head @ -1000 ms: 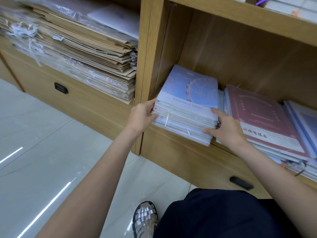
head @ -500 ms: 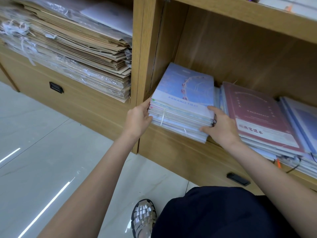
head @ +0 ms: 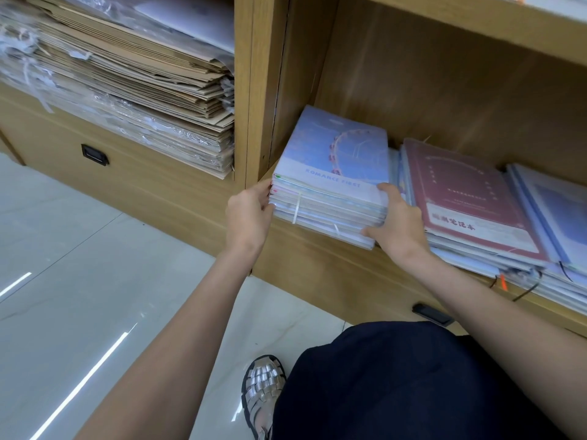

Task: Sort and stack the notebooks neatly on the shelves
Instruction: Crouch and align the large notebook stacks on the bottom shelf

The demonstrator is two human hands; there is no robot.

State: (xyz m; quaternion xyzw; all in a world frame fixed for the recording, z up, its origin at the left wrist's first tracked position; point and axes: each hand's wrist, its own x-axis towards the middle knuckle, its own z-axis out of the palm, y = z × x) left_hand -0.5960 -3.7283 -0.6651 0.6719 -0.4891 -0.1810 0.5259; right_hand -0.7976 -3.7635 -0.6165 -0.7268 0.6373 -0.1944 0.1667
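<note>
Gripping notebook stack (head: pixel 330 185) edges, both hands (head: pixel 320 217)

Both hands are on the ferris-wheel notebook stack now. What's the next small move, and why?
Probably push the ferris-wheel stack straight back into the shelf. Left hand and right hand grip its front corners, its front edge overhangs the shelf lip, and bare wood shows behind it.

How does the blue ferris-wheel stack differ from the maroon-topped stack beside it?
The blue stack has a pale blue ferris-wheel cover; the maroon stack has a dark red cover with a cream label. The left hand and right hand grip the blue stack's sides; nothing grips the maroon stack. Both lie flat on the same shelf.
</note>
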